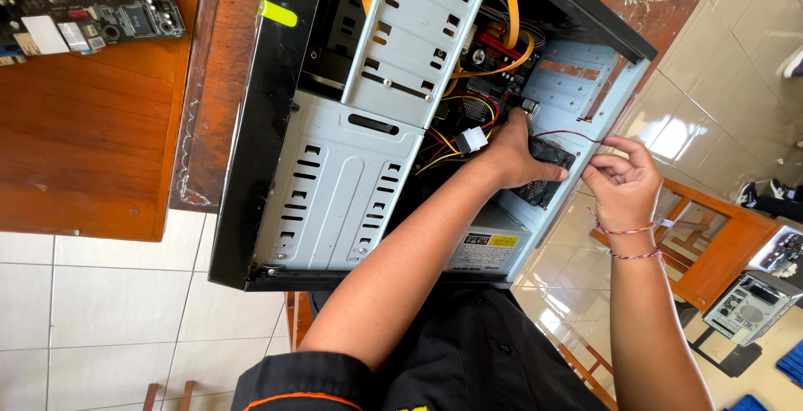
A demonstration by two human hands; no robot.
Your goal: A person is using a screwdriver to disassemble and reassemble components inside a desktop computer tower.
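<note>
Open computer case point(335, 177) lies on tabletop point(226, 85); loose motherboard point(84, 1) on a second tabletop to its left. Left hand point(519, 156) inside case on fan point(548, 168); right hand point(623, 181) just outside its right wall, pinching wire point(569, 133).

Two bare arms reaching forward

The left hand point(514, 156) stretches out far, palm down, fingers curled in a loose grip. The right hand point(623, 181) sits close beside it, fingertips pinched together, with thin string bracelets on its wrist.
</note>
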